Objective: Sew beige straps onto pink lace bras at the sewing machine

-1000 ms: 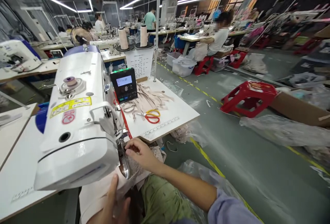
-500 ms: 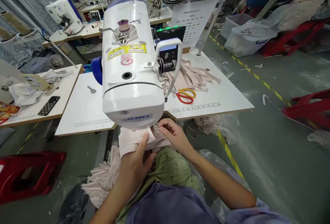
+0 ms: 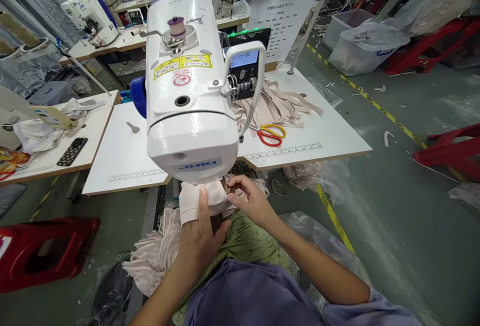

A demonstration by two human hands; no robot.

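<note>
A white sewing machine (image 3: 189, 91) stands on a white table (image 3: 123, 161) in front of me. Under its head lies a pale pink fabric piece (image 3: 210, 197). My left hand (image 3: 198, 238) grips the near edge of that fabric, thumb on top. My right hand (image 3: 252, 201) pinches the fabric's right side just beside the machine head, fingers closed on it. More pale pink fabric (image 3: 153, 261) hangs down below the table over my lap. The needle area is hidden by the machine head.
Red-and-yellow scissors (image 3: 270, 134) and a heap of beige strips (image 3: 277, 106) lie on the table right of the machine. A control panel (image 3: 244, 66) stands behind. Red stools (image 3: 37, 251) sit on the floor at left and right. A phone (image 3: 72, 151) lies on the left table.
My view swung from the room down to the machine front. My right hand stays at the fabric by the needle; my left hand has slid up onto the fabric edge.
</note>
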